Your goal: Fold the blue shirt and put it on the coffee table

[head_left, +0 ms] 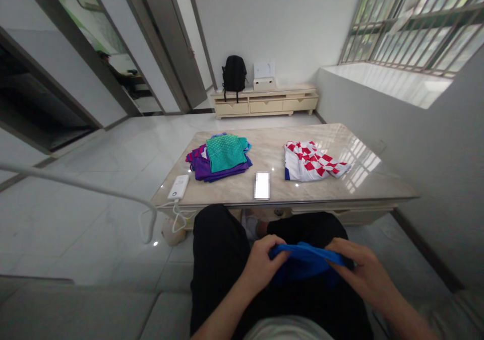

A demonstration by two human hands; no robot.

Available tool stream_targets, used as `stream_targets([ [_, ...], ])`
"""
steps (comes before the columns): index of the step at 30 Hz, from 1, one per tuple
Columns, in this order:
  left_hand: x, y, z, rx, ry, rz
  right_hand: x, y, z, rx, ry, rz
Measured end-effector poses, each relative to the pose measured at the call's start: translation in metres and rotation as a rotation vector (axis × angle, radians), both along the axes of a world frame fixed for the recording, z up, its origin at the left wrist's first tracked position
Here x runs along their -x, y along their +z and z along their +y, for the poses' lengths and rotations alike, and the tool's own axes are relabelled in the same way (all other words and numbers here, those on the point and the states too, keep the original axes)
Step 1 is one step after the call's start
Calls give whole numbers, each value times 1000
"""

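On the lap, close to the camera, a blue garment [302, 262] lies bunched across black trousers [223, 259]. The left hand [262, 263] has its fingers curled over the cloth's left end, pinching a fold against the thumb. The right hand [359, 272] grips the right end the same way, fingers closed over the edge, so the fabric hangs slack between the two. To handle it well from here, it seems best to keep both pinches at matching corners or seams and draw the hands apart until the cloth is taut and flat, since a bunched middle would leave creases.

Just beyond the knees stands a low marble-topped table [378, 184]. Near its front left corner lies a white power bank [178, 187], its cable drooping over the edge toward the floor. Further back on the left sits a stack of folded garments [221, 158], a teal one on top of purple ones. On the right lies a red-and-white checkered shirt [312, 161], loosely spread rather than folded. A small blurred rectangle sits near the front edge, between the two.

The floor is pale glossy tile. Against the far white wall stands a low cream cabinet [264, 103] carrying a black backpack [234, 74] and a white box [263, 75]. A barred window [416, 22] lights the right side; grey door frames line the left.
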State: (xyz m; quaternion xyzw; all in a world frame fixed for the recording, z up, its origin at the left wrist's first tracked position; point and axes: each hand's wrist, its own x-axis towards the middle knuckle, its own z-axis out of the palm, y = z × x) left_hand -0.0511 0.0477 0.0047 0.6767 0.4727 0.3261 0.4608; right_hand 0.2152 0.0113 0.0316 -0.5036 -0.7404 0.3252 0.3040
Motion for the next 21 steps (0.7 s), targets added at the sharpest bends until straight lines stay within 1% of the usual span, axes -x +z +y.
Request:
stream_targets([
  [2, -1, 7, 2, 25, -16, -68, -2, 3, 0, 15, 24, -6],
  [4, -6, 15, 1, 37, -68, -136, 3, 6, -1, 51, 49, -12],
  [8, -17, 27, -3, 13, -152, -199, 24, 7, -2, 134, 75, 16],
  [10, -19, 32, -3, -1, -180, -216, 35, 4, -1, 108, 53, 68],
  [12, -18, 36, -3, 4, -199, -228, 43, 1, 1, 40, 39, 133],
  [14, -15, 37, -4, 35, -179, -231, 48, -2, 4, 9, 37, 181],
  [18, -7, 36, -6, 133, -95, -215, 53, -4, 8, 103, 46, 259],
  [21, -3, 34, -8, 143, -92, -185, 55, -1, 9, 83, 88, 311],
])
